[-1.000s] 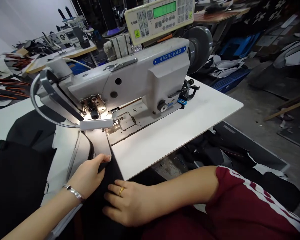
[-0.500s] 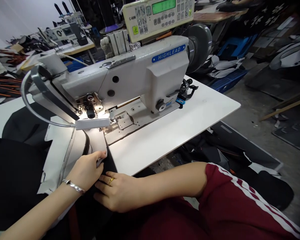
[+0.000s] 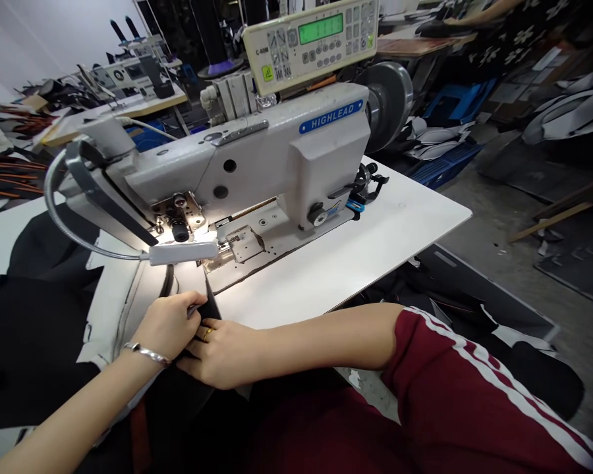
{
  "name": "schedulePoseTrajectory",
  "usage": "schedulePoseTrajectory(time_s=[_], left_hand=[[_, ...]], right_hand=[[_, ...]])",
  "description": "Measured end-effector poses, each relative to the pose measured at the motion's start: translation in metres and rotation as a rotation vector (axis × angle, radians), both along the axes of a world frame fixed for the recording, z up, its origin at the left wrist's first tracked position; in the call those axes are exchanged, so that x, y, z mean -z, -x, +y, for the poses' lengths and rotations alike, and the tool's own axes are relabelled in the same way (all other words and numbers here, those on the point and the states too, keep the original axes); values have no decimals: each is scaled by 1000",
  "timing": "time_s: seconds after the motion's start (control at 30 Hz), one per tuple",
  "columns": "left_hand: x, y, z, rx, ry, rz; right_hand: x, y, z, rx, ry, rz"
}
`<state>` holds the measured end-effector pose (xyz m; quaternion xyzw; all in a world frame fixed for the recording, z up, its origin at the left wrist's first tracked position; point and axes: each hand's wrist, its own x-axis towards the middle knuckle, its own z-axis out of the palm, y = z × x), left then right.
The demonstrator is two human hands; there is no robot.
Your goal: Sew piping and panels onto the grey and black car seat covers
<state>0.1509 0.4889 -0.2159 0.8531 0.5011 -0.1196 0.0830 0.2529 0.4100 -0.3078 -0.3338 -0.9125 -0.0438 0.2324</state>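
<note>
My left hand (image 3: 172,326), with a silver bracelet at the wrist, pinches the edge of a white-and-black fabric piece (image 3: 131,289). This piece leads up under the lit needle area of the sewing machine (image 3: 257,151). Close below it, my right hand (image 3: 225,352), wearing a gold ring, rests on the black fabric; its fingertips are partly tucked behind the left hand, and its fingers are spread rather than curled. A small lamp (image 3: 182,253) on a bent metal hose shines over the stitching spot. The needle itself is hidden behind the lamp.
A control panel (image 3: 311,46) with a green display sits above the machine. The white table (image 3: 296,293) runs right to a corner. Dark fabric (image 3: 24,336) heaps at left. Another person's arm (image 3: 489,13) shows at the back right, past a blue crate (image 3: 445,164).
Both hands have moved slightly up toward the needle area along with the fabric edge. The camera view has shifted a little. Each hand keeps its place on the fabric.
</note>
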Motion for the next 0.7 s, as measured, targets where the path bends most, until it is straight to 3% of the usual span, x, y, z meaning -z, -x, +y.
schedulePoseTrajectory(time_s=[0.27, 0.47, 0.6, 0.7], left_hand=[[4, -7, 16, 14, 2, 50], [13, -9, 31, 130, -69, 64], [21, -16, 42, 251, -149, -14], [25, -23, 35, 301, -239, -102]], right_hand=[[0, -4, 25, 1, 18, -64], [-10, -9, 39, -6, 84, -128], [-6, -11, 50, -9, 138, -106], [0, -11, 52, -23, 241, -27]])
